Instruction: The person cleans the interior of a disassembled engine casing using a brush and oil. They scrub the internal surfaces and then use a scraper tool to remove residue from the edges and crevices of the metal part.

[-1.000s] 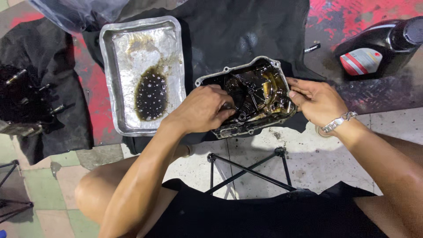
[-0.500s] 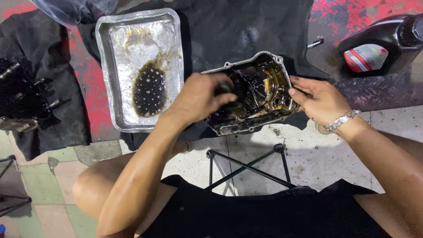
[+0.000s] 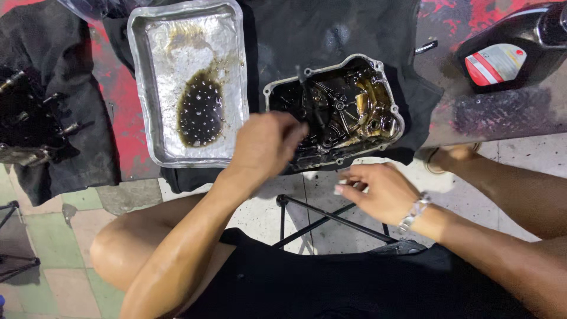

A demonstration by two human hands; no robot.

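Observation:
An oily metal engine cover (image 3: 388,91) lies open side up on a black cloth (image 3: 331,29), with dark oil and yellowish residue inside. My left hand (image 3: 266,145) hovers over the cover's front left edge. It is blurred, its fingers curl toward the cover, and whether it holds anything is unclear. My right hand (image 3: 375,189) is off the cover, below its front edge, fingers loosely spread and holding nothing. A metal bracelet sits on that wrist.
A dented metal tray (image 3: 230,71) with a puddle of dark oil (image 3: 201,109) sits left of the cover. A black oil bottle (image 3: 514,53) lies at the top right. Greasy bolts and parts (image 3: 29,124) rest on a cloth at left. Black stool legs (image 3: 331,218) stand under my hands.
My right hand let go of the cover's right edge and dropped down and left. The cover, tilted up half a second ago, lies flatter. My left hand drew back toward the front edge.

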